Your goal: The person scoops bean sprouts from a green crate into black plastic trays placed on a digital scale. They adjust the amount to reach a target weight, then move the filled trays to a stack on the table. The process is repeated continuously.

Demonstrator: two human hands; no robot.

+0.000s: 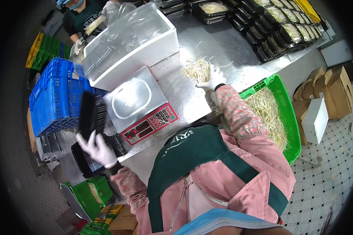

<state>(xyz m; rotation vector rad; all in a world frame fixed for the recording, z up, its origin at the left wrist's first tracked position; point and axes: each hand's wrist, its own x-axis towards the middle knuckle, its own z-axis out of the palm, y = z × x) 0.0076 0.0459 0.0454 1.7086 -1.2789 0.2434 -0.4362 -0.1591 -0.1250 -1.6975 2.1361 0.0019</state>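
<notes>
My gloved right hand (pixel 214 78) is closed around a bundle of pale bean sprouts (pixel 198 70) on the steel table (pixel 194 107). At the left, my gloved left hand (pixel 98 149) has its fingers spread at the stacked black plastic trays (pixel 89 114); whether it grips one I cannot tell. More black trays (pixel 83 161) lie beneath that hand. Between my hands is a digital scale (pixel 132 100) with a bare steel pan and a red keypad panel. A green crate (pixel 292 135) full of sprouts (pixel 266 114) stands beside my right arm.
Beyond the scale, a white foam box (pixel 135 55) holds clear plastic lids (pixel 126 35). Blue crates (pixel 58 97) stand at the left. Filled black trays (pixel 282 32) are stacked at the back right. A co-worker (pixel 85 20) in gloves handles sprouts across the table. Cardboard boxes (pixel 326 91) stand at the right.
</notes>
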